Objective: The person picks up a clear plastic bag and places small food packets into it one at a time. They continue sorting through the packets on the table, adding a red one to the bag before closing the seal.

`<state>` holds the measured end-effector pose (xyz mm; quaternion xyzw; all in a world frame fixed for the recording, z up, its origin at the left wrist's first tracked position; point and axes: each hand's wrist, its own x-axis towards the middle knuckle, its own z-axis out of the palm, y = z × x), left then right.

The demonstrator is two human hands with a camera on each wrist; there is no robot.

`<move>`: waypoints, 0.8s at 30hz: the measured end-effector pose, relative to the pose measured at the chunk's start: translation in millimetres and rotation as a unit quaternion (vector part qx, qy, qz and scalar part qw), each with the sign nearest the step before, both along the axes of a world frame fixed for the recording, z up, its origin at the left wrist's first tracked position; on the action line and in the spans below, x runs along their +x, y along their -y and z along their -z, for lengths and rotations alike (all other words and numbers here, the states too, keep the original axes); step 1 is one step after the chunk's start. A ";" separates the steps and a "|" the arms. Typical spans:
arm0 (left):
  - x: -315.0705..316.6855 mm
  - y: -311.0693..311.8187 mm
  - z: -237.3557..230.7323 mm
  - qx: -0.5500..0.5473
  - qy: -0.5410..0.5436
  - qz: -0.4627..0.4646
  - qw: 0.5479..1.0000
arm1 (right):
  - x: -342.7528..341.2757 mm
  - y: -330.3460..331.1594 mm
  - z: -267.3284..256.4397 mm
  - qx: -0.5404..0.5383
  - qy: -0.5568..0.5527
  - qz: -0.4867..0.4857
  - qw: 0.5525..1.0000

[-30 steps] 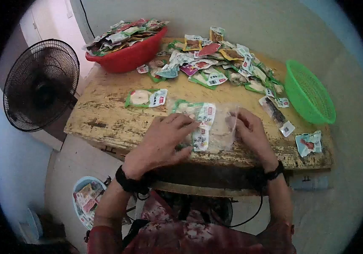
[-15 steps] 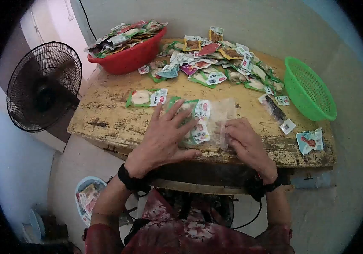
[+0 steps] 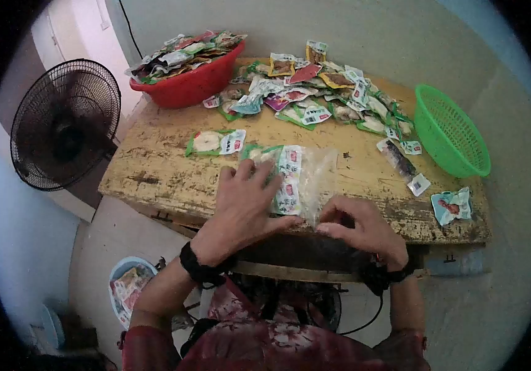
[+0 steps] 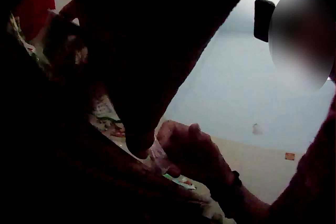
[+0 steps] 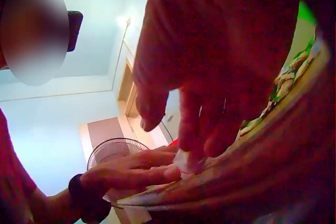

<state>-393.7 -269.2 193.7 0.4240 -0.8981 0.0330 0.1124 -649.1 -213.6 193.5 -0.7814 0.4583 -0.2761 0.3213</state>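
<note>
A clear plastic bag [image 3: 319,179] lies at the table's near edge, with green-and-white food packets [image 3: 289,179] inside its left part. My left hand [image 3: 244,201] rests spread over the packets, its thumb stretched along the near edge toward the right. At the bag's near right corner, my right hand [image 3: 364,229] pinches the plastic between thumb and curled fingers. In the right wrist view, a whitish fold of plastic [image 5: 181,160] shows between the right fingertips and the left hand. The left wrist view is mostly dark.
One packet [image 3: 216,142] lies left of the bag. A heap of packets [image 3: 315,93] covers the back, between a heaped red basin [image 3: 185,89] and a green basket [image 3: 454,133]. Two packets, one dark [image 3: 401,164] and one blue [image 3: 452,206], lie at right. A fan [image 3: 64,123] stands left.
My right hand has moved from the bag's far right side down to its near right corner. The left hand has spread flatter over the packets, and the bag has shifted slightly left.
</note>
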 end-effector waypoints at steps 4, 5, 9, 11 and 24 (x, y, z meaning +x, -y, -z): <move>-3.2 6.6 11.8 -0.091 0.021 0.044 0.995 | 16.3 -2.2 -1.0 0.032 0.001 0.053 0.998; -3.2 8.2 15.2 -0.115 0.034 0.067 0.991 | 16.2 1.7 7.0 0.018 -0.004 0.044 0.999; 11.4 9.8 23.3 -0.032 -0.015 0.106 0.994 | 14.7 2.9 14.4 -0.044 -0.009 0.018 0.999; 16.0 7.7 18.2 -0.012 0.009 0.092 0.996 | 6.1 3.3 9.1 0.009 -0.013 0.021 1.000; 47.3 -3.9 4.1 -0.001 -0.119 0.030 0.992 | 1.1 11.4 7.7 -0.073 -0.031 0.239 0.968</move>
